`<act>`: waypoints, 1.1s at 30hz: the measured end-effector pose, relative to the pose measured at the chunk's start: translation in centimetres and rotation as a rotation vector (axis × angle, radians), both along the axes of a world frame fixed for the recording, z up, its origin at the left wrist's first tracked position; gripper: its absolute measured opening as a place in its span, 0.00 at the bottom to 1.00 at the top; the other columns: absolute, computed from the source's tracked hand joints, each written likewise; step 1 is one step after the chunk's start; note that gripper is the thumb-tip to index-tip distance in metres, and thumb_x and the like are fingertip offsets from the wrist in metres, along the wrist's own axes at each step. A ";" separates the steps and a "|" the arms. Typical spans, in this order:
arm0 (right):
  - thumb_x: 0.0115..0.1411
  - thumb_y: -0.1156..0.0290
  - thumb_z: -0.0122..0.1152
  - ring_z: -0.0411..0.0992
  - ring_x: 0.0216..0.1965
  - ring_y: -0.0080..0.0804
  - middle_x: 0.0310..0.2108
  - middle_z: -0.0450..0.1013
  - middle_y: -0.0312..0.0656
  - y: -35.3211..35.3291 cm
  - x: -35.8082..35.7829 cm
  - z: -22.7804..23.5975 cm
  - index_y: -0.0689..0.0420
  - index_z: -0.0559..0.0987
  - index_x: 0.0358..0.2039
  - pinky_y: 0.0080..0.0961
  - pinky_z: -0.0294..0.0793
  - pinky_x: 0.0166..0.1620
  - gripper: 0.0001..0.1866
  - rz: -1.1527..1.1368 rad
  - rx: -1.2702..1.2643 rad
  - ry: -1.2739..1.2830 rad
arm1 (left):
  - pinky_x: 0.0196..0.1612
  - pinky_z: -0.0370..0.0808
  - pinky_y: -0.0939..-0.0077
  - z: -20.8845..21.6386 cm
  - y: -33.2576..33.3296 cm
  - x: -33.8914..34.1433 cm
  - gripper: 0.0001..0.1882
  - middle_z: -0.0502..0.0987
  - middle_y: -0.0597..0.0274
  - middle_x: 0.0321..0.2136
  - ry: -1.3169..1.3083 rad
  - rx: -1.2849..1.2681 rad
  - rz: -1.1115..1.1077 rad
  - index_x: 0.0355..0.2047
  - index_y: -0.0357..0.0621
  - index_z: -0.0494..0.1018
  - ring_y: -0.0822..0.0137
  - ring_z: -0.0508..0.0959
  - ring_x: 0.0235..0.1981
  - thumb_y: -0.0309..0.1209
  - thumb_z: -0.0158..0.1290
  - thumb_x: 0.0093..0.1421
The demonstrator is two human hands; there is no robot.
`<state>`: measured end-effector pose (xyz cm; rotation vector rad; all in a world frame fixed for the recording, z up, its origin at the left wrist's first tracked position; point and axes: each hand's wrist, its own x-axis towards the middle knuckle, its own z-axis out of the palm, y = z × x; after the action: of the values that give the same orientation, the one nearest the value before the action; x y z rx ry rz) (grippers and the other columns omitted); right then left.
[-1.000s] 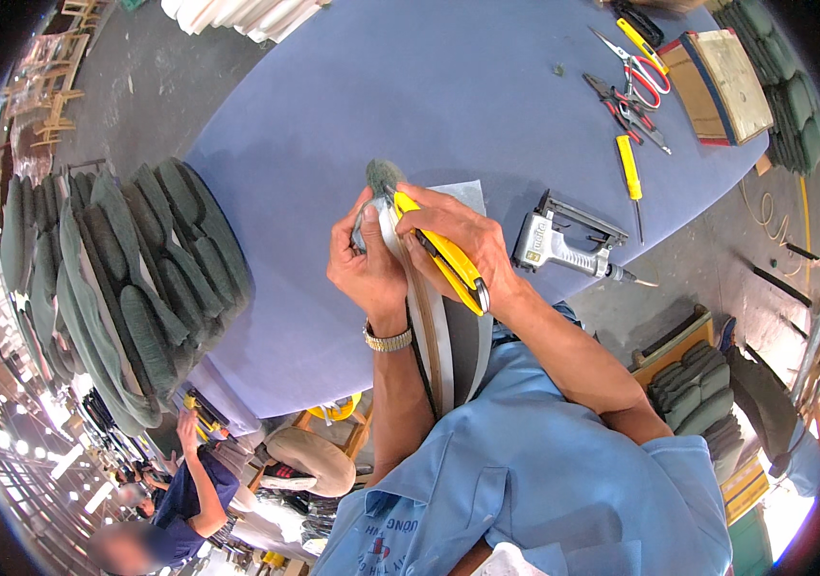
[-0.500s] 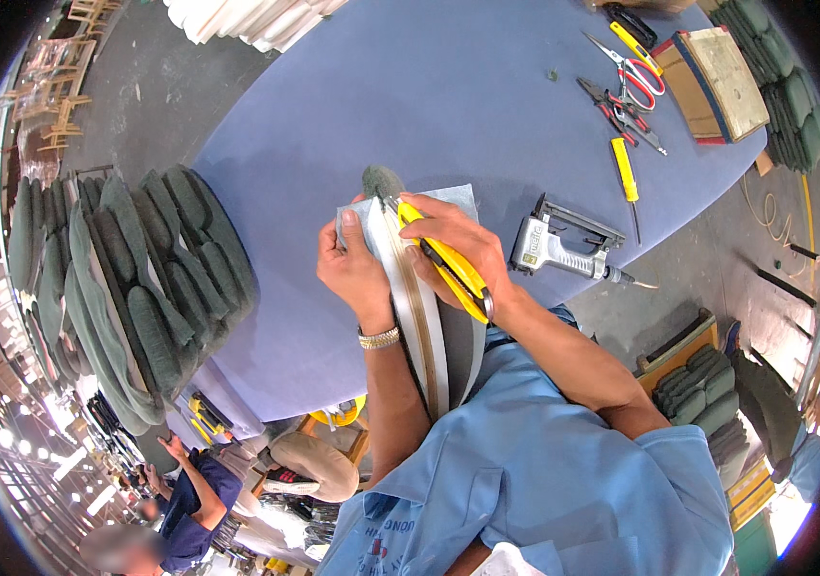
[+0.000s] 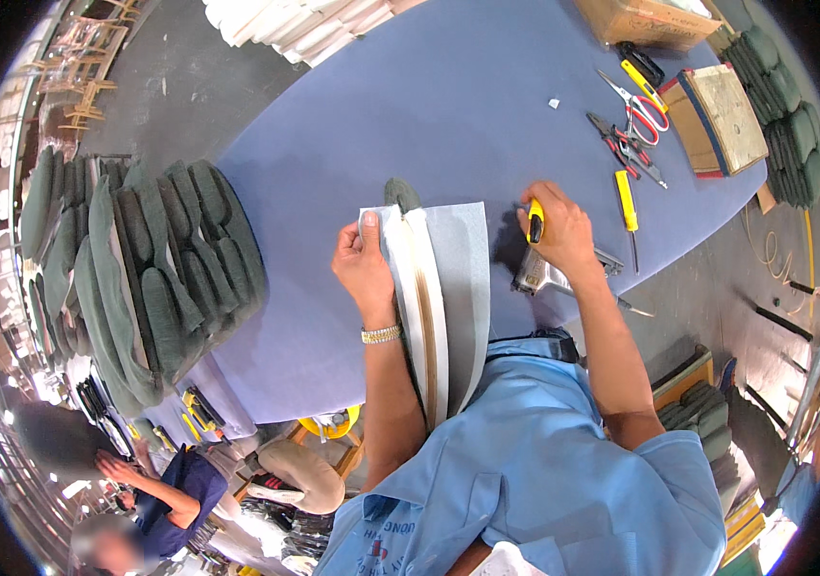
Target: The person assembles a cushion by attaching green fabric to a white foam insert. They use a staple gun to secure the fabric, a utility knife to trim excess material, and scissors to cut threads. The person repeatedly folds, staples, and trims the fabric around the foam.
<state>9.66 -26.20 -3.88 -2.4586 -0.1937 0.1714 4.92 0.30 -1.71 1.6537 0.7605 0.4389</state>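
Note:
My left hand (image 3: 364,274) grips the top left edge of an upholstered panel (image 3: 465,298), its thumb in front. The panel has grey cloth, white borders and a brown strip down the middle; its lower end leans against my shirt. A tuft of dark green fabric (image 3: 402,195) sticks out at its top. To the right, my right hand (image 3: 563,230) is closed round a yellow utility knife (image 3: 535,223), apart from the panel. Just under that hand lies a silver staple gun (image 3: 549,278), partly hidden by it.
Green cushions (image 3: 175,288) are piled at the left. Scissors (image 3: 642,115), pliers (image 3: 621,149) and a yellow-handled screwdriver (image 3: 627,202) lie at the far right, beside a worn box (image 3: 731,115). A white scrap (image 3: 554,103) rests on the blue tabletop (image 3: 381,106). A co-worker (image 3: 194,485) is at lower left.
My right hand has moved right with the knife, from the panel's top to above the staple gun. A white scrap now shows on the tabletop. My left hand still grips the panel.

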 end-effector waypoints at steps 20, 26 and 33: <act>0.67 0.36 0.54 0.78 0.53 0.56 0.45 0.81 0.61 7.8 -4.7 -1.3 0.66 0.83 0.48 0.44 0.75 0.55 0.38 0.127 0.644 0.580 | 0.66 0.65 0.67 1.7 1.9 0.3 0.37 0.76 0.52 0.59 -0.153 -0.388 -0.265 0.60 0.34 0.74 0.62 0.74 0.60 0.59 0.43 0.74; 0.75 0.50 0.49 0.76 0.44 0.30 0.42 0.82 0.48 10.2 -4.4 1.5 0.64 0.80 0.56 0.36 0.74 0.51 0.28 -0.040 0.782 0.530 | 0.72 0.58 0.65 -2.9 4.3 5.6 0.43 0.76 0.50 0.61 0.002 -0.206 -0.533 0.53 0.35 0.80 0.58 0.71 0.65 0.64 0.33 0.74; 0.76 0.51 0.49 0.74 0.40 0.23 0.36 0.81 0.40 12.3 -3.3 10.7 0.61 0.81 0.55 0.30 0.76 0.45 0.26 0.315 0.973 0.281 | 0.71 0.58 0.68 12.4 4.4 -0.4 0.35 0.78 0.52 0.59 -0.539 -0.014 -0.269 0.43 0.39 0.84 0.61 0.73 0.62 0.51 0.31 0.79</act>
<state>6.39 -13.86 6.84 -1.4109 -0.4233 0.4364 4.55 4.67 10.69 1.4986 0.1388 0.6459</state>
